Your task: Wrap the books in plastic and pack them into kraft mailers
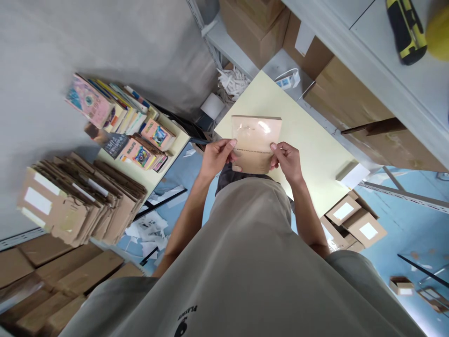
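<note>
Between my two hands is a tan paperback book (256,135), its cover glossy with a line of dark print across the middle. My left hand (218,157) grips the book's left edge, thumb on the cover and fingers behind. On the opposite edge my right hand (286,161) pinches it the same way. The book is held close to my body, over the near edge of a pale yellow table (315,159). Fingers behind the book are partly hidden.
Left, books (129,112) fill a side table beside a stack of flattened cardboard (77,196). A white box (352,175) sits on the table's right corner. A power strip (287,82) lies beyond. A yellow-black utility knife (407,32) rests on the upper shelf. Cartons (365,227) stand lower right.
</note>
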`<state>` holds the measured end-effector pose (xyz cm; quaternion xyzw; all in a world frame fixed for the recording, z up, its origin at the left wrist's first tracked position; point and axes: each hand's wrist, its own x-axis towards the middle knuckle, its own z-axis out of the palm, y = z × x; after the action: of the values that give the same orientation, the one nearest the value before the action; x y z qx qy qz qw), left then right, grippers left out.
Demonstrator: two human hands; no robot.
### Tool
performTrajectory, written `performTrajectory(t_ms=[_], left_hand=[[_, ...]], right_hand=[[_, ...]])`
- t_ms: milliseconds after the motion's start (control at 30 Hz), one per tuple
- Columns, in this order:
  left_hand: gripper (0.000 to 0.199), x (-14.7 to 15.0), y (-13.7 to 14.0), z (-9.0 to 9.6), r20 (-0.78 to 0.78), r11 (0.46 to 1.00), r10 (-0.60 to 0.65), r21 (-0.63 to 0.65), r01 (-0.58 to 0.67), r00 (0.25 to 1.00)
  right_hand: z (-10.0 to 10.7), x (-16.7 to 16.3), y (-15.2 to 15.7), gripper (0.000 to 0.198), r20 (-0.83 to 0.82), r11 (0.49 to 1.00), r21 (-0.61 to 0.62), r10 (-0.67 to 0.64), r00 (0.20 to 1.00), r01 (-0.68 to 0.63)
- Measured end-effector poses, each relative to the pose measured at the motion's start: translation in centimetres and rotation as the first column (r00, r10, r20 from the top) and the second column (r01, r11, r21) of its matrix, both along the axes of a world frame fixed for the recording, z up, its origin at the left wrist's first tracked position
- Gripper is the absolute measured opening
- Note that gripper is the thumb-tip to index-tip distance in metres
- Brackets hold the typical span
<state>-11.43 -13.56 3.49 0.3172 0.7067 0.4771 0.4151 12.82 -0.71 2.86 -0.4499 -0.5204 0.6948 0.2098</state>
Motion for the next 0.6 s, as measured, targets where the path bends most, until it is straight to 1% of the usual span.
performTrajectory(t_ms=[133,200,233,300,367,433,500,533,600], left_hand=[[0.084,-0.6,0.4,-0.5,0.047,0.998,0.024,0.052,-0.026,0.999],[0.081,-0.7,0.7,-0.5,0.039,0.998,0.019,0.067,-0.021,0.999],[0.078,-0.7,0.8,-0.4,0.02,0.997,0.011,0.074,-0.013,1.0],[0.07,-0.6,1.1,0.0,-0.022,0.996,-0.01,0.09,0.012,1.0],[0.061,-0.1,1.6,0.5,-0.065,0.995,-0.031,0.096,0.037,0.997],[0.044,0.7,2.2,0.9,-0.16,0.996,-0.029,0.083,0.043,0.987],[0.031,2.0,3.0,1.4,-0.318,0.995,-0.053,0.061,0.077,0.947],[0.028,2.8,3.5,1.6,-0.401,0.992,-0.089,0.052,0.119,0.912],[0.026,4.6,4.4,2.0,-0.536,0.965,-0.203,0.031,0.26,0.819]], right_hand=[[-0.7,0.3,0.3,0.083,-0.049,1.0,-0.01,0.002,0.999,-0.003],[-1.1,0.5,0.6,0.085,-0.07,1.0,-0.009,-0.011,0.998,0.01],[-1.5,0.5,0.8,0.082,-0.075,1.0,-0.002,-0.014,0.997,0.014],[-2.6,0.5,1.1,0.073,-0.079,1.0,0.015,-0.013,0.997,0.015],[-4.3,0.1,1.4,0.072,-0.081,1.0,-0.001,-0.008,0.997,0.008],[-6.2,-0.6,1.6,0.076,-0.085,0.998,-0.061,-0.023,0.996,0.017],[-8.0,-1.6,1.6,0.079,-0.101,0.989,-0.14,-0.056,0.993,0.041],[-8.6,-2.2,1.6,0.078,-0.119,0.984,-0.173,-0.067,0.991,0.046],[-9.4,-3.4,1.7,0.076,-0.173,0.978,-0.206,-0.052,0.984,0.016]])
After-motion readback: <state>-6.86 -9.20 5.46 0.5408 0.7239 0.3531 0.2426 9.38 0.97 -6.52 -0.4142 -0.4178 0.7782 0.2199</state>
